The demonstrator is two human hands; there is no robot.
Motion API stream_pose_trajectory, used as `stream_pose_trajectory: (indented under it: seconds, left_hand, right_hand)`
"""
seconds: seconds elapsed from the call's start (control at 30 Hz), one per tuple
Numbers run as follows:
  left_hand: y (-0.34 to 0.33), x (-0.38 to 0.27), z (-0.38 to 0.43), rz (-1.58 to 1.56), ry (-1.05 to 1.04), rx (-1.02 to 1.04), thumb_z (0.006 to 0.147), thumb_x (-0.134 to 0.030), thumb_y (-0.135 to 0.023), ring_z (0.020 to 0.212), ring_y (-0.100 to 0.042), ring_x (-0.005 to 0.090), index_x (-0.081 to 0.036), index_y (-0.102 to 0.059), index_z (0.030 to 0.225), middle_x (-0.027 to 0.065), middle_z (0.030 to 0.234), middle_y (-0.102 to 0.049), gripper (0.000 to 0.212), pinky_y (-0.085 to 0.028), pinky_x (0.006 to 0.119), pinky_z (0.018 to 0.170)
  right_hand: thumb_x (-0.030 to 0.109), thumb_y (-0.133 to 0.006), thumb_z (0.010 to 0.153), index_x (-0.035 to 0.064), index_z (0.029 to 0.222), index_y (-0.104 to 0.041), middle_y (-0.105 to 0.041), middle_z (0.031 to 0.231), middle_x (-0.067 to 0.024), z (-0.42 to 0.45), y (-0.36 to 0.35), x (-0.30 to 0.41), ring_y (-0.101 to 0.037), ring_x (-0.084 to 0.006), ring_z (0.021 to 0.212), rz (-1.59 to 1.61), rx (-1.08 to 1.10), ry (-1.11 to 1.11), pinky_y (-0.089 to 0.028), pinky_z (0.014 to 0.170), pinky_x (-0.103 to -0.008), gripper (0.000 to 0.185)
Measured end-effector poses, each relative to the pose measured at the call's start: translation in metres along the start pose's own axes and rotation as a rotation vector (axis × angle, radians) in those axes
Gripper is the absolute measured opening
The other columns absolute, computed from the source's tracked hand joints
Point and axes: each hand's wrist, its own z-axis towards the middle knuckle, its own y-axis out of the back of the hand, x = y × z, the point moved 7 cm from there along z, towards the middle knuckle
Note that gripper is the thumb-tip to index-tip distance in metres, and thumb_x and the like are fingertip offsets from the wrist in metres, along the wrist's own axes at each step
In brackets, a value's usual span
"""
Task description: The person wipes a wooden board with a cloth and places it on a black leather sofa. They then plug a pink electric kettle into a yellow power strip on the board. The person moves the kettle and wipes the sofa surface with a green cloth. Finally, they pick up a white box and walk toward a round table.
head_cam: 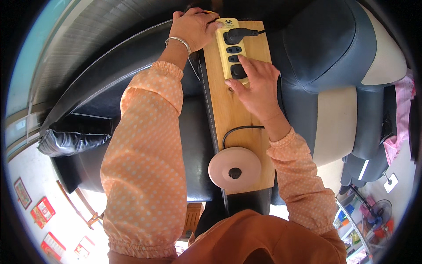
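A yellow power strip [224, 54] lies lengthwise on a wooden board [237, 109]. A black plug [235, 35] sits in its far socket, with a cord leading right. My right hand [258, 87] has thumb and forefinger on the strip's near end, either side of a dark block [237, 71]; I cannot tell whether that is a plug or a socket. My left hand [194, 29] rests at the strip's far end, its thumb touching the corner; what lies under the other fingers is mostly hidden. Closer to me stands a round pink kettle base [222, 165] with a black centre connector.
A black cord [242, 127] curves from the kettle base towards my right wrist. Black leather sofa seating [197, 132] lies left of the board, and a dark blue and beige seat [296, 109] to the right. A fan [380, 211] stands at far right.
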Motion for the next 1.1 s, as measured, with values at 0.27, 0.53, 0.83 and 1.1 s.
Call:
stream_pose_trajectory:
  seconds: [0.27, 0.53, 0.83, 1.1]
  left_hand:
    - [0.016, 0.010, -0.007, -0.007, 0.012, -0.209, 0.085, -0.050, -0.050, 0.104, -0.054, 0.0216, -0.021, -0.065, 0.111, 0.0068, 0.096, -0.066, 0.042, -0.033, 0.039, 0.089]
    - [0.027, 0.003, -0.009, 0.167, 0.066, -0.332, 0.087, -0.043, -0.049, 0.100, -0.055, 0.0229, -0.019, -0.067, 0.103, 0.0037, 0.095, -0.065, 0.033, -0.037, 0.040, 0.084]
    - [0.031, -0.077, -0.107, -0.421, 0.042, -0.327, 0.082, -0.033, -0.059, 0.120, -0.045, 0.0275, -0.018, -0.062, 0.114, 0.0085, 0.125, -0.053, 0.035, -0.032, 0.044, 0.096]
    - [-0.003, -0.080, -0.129, -0.648, 0.374, -0.097, 0.080, -0.033, -0.063, 0.132, -0.032, 0.0254, -0.031, -0.060, 0.119, 0.0010, 0.134, -0.050, 0.039, -0.018, 0.047, 0.102]
  right_hand:
    - [0.025, -0.072, 0.073, 0.0062, 0.123, -0.053, -0.054, 0.117, -0.0138, -0.022, 0.028, -0.006, -0.047, -0.0306, 0.113, 0.068, 0.046, -0.017, -0.030, 0.097, -0.0417, 0.057]
    - [0.012, -0.065, 0.078, 0.0046, 0.121, -0.054, -0.056, 0.116, -0.0186, -0.102, 0.094, -0.012, -0.050, -0.0335, 0.113, 0.103, -0.042, -0.268, -0.034, 0.096, -0.0405, 0.045]
    - [0.008, -0.059, 0.082, 0.0051, 0.127, -0.050, -0.053, 0.120, -0.0183, -0.254, 0.097, -0.003, -0.048, -0.0336, 0.114, 0.003, 0.105, -0.482, -0.033, 0.096, -0.0423, 0.046]
    - [0.009, -0.054, 0.085, -0.0005, 0.134, -0.038, -0.053, 0.116, -0.0198, -0.296, 0.060, -0.002, -0.049, -0.0346, 0.105, 0.020, 0.105, -0.426, -0.039, 0.089, -0.0429, 0.052]
